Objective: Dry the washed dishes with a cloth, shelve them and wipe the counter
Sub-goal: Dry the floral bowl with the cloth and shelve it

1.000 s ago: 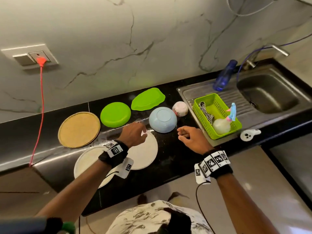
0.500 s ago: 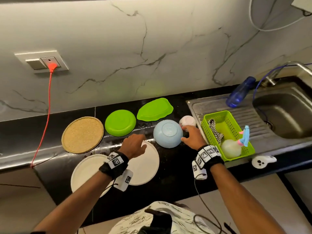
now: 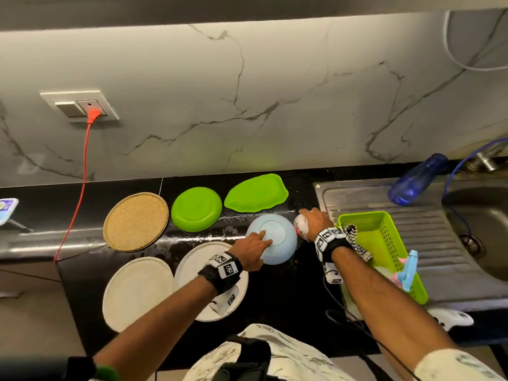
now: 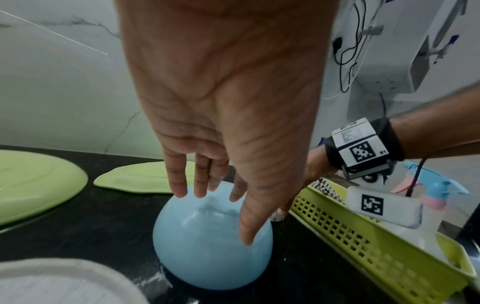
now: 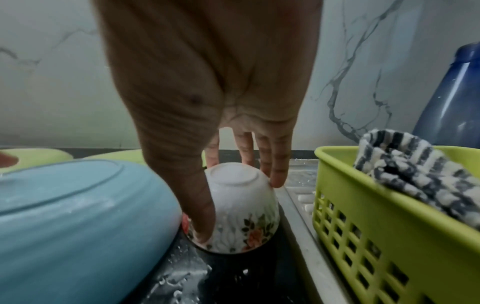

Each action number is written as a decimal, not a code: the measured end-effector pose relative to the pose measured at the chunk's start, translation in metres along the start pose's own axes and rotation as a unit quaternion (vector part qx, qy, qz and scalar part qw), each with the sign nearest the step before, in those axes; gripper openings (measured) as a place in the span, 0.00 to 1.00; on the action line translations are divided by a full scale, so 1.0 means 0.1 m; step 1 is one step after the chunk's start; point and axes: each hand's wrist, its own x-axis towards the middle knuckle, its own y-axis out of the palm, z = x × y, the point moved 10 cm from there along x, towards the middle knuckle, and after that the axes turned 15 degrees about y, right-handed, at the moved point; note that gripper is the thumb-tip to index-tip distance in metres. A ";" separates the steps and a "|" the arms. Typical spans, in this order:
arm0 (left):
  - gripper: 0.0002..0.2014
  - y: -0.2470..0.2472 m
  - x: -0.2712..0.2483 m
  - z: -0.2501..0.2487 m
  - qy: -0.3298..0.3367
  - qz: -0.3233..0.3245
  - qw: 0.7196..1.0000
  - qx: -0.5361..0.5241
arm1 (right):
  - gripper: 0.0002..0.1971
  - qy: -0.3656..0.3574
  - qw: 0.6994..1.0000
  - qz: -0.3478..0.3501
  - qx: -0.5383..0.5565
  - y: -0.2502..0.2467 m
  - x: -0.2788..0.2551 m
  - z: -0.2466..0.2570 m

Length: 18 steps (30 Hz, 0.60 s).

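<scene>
An upturned light-blue bowl (image 3: 284, 243) (image 4: 207, 257) (image 5: 64, 216) stands on the wet black counter (image 3: 288, 292). My left hand (image 3: 264, 247) (image 4: 215, 216) rests on it with straight, spread fingers on the base and the thumb down the near side. Just right of the bowl is a small upturned white cup (image 3: 299, 228) (image 5: 233, 179) with a flower pattern. My right hand (image 3: 313, 221) (image 5: 240, 207) grips it, thumb on one side and fingers on the other. A striped black-and-white cloth (image 3: 356, 242) (image 5: 405, 164) hangs over the rim of the green basket (image 3: 384, 237) (image 5: 376, 205).
Behind the bowl lie a round green plate (image 3: 196, 209), a leaf-shaped green plate (image 3: 255, 193) and a cork mat (image 3: 136, 221). Two white plates (image 3: 137, 292) lie near the front edge. A spray bottle (image 3: 408, 270), a blue bottle (image 3: 417, 178) and the sink (image 3: 481, 215) are at right.
My right hand moved forward from the counter to the small cup and took hold of it. My left hand shifted right from over the white plate onto the blue bowl.
</scene>
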 end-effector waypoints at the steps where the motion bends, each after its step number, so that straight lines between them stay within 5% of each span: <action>1: 0.37 0.04 0.02 0.01 -0.003 0.006 1.000 0.000 | 0.35 -0.006 1.000 -0.012 -0.008 -0.01 0.00 0.00; 12: 0.38 0.11 0.05 -0.01 -0.015 -0.003 0.999 0.031 | 0.45 0.043 0.996 -0.018 -0.074 0.21 -0.39 -0.24; 18: 0.38 0.12 0.05 -0.04 -0.005 -0.008 0.999 0.038 | 0.48 0.036 0.999 0.018 -0.008 0.36 -0.86 -0.31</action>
